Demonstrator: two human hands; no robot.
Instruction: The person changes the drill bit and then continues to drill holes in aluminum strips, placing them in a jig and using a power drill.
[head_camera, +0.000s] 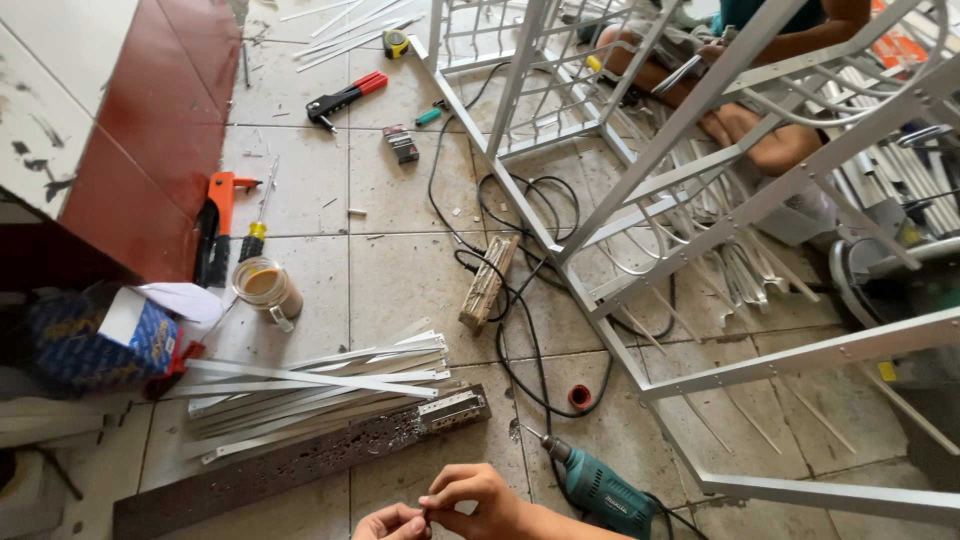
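Teal plastic marks the drill (598, 489) lying on the tiled floor (400, 270) just to the right of our hands, its bit pointing up and to the left, away from us. Our left hand (392, 523) and right hand (478, 497) meet at the bottom edge of the view, fingers (447, 478) of both pressed together at one spot; they seem to pinch something very small, but we cannot tell what it is. Just ahead of the fingers lies a long dark board (290, 465) full of small holes, with a short perforated metal piece at its right end. Beyond it a bundle of white metal strips (320, 385) fans out to the left. Farther ahead a wooden block (487, 283) sits among loops of black cable (520, 330), and a cup of brownish liquid (266, 288) stands well to the left. A white metal frame (640, 230) slants across the floor to the right, where another person (760, 110) sits behind it.
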